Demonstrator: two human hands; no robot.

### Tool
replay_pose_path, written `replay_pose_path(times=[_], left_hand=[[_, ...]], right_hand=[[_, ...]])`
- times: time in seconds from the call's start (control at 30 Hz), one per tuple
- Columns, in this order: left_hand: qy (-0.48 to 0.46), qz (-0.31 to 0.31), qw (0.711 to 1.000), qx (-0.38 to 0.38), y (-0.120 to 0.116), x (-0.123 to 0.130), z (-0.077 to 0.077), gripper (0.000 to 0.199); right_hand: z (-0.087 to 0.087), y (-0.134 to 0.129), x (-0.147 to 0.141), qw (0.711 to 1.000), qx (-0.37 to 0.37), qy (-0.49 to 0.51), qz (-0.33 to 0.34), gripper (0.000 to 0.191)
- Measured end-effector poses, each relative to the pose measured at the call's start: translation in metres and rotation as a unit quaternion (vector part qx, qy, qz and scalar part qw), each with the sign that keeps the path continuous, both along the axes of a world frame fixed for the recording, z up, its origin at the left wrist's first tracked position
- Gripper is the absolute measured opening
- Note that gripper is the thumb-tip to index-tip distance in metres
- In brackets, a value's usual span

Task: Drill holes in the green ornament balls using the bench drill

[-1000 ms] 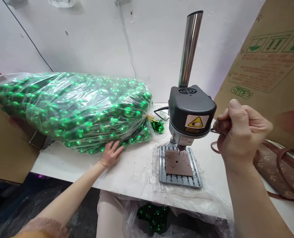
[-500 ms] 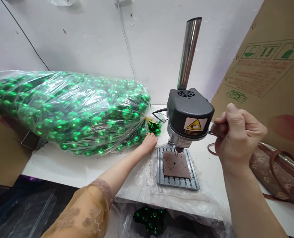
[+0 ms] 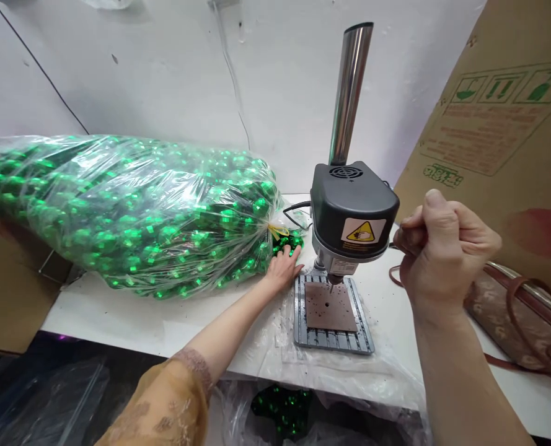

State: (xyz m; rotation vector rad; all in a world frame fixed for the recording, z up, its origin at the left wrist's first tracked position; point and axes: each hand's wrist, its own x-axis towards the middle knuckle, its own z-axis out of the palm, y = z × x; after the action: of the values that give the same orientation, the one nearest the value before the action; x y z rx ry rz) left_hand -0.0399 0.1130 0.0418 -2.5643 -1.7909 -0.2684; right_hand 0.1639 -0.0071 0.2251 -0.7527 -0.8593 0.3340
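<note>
My left hand (image 3: pixel 283 267) rests on a small heap of shiny green faceted beads (image 3: pixel 295 240) beside the tied neck of a clear plastic bag. Its fingers are spread and touch the beads; no bead shows in its grasp. To the right stands a small bench drill press (image 3: pixel 355 207) with a black motor housing and a warning label. Closed beside the housing, my right hand (image 3: pixel 442 248) is wrapped round the drill press handle, of which only a short dark piece shows. Under the thin drill bit, a brown board (image 3: pixel 330 316) with a hole lies on the slotted metal base (image 3: pixel 365 337).
The large clear bag (image 3: pixel 131 217) full of green beads lies along the wall. A cardboard box (image 3: pixel 502 124) and a brown patterned handbag (image 3: pixel 512 316) stand at right. Below the table edge, more green beads (image 3: pixel 282 409) sit in plastic. Dark crumbs dot the base.
My left hand's fingers have spread and shifted slightly onto the green beads. My right hand keeps its closed grip beside the drill press. The view has moved slightly.
</note>
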Motion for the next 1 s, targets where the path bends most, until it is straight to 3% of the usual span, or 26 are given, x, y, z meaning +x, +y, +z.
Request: replay_pose_path(times=[0.17, 0.23, 0.27, 0.3, 0.37, 0.4, 0.43, 0.47, 0.53, 0.63, 0.73, 0.9, 1.0], left_hand=[[-0.12, 0.029, 0.992, -0.028, 0.004, 0.009, 0.004, 0.036], [-0.261, 0.029, 0.964, -0.043, -0.002, 0.001, 0.006, 0.034], [-0.382, 0.029, 0.921, -0.07, -0.008, -0.004, 0.006, 0.033], [-0.515, 0.026, 0.85, -0.11, -0.015, -0.008, 0.007, 0.031], [-0.724, 0.016, 0.659, -0.203, -0.031, -0.015, 0.009, 0.032], [-0.773, 0.013, 0.586, -0.242, -0.039, -0.017, 0.01, 0.036], [-0.796, 0.011, 0.54, -0.272, -0.048, -0.018, 0.01, 0.039], [-0.803, 0.015, 0.52, -0.29, -0.055, -0.018, 0.01, 0.043], [-0.79, 0.033, 0.535, -0.297, -0.068, -0.014, 0.008, 0.051], [-0.745, 0.043, 0.608, -0.272, -0.079, -0.005, 0.001, 0.064], [-0.707, 0.014, 0.658, -0.257, -0.083, 0.004, -0.009, 0.069], [-0.652, -0.024, 0.717, -0.244, -0.085, 0.014, -0.019, 0.063], [-0.636, -0.032, 0.736, -0.231, -0.086, 0.018, -0.022, 0.061]], right_hand=[[0.0, 0.0, 0.001, 1.0, 0.0, -0.007, -0.002, 0.036], [-0.001, 0.0, 0.002, 1.0, 0.0, -0.008, 0.001, 0.036], [-0.001, 0.0, 0.002, 1.0, 0.0, -0.008, 0.001, 0.036], [-0.001, 0.0, 0.002, 1.0, 0.002, -0.007, 0.0, 0.036], [-0.002, 0.001, 0.002, 1.0, 0.01, -0.004, -0.005, 0.035], [-0.001, 0.001, 0.002, 1.0, 0.014, -0.002, -0.007, 0.035], [-0.001, 0.001, 0.001, 1.0, 0.018, 0.0, -0.009, 0.035], [-0.001, 0.001, 0.001, 1.0, 0.021, 0.0, -0.009, 0.035], [-0.001, 0.002, 0.001, 1.0, 0.024, -0.002, -0.007, 0.035], [-0.001, 0.002, 0.001, 1.0, 0.021, -0.008, 0.0, 0.036], [-0.001, 0.002, 0.002, 1.0, 0.019, -0.015, 0.002, 0.037], [-0.002, 0.003, 0.002, 1.0, 0.023, -0.02, 0.005, 0.037], [-0.002, 0.003, 0.002, 0.999, 0.025, -0.021, 0.004, 0.038]])
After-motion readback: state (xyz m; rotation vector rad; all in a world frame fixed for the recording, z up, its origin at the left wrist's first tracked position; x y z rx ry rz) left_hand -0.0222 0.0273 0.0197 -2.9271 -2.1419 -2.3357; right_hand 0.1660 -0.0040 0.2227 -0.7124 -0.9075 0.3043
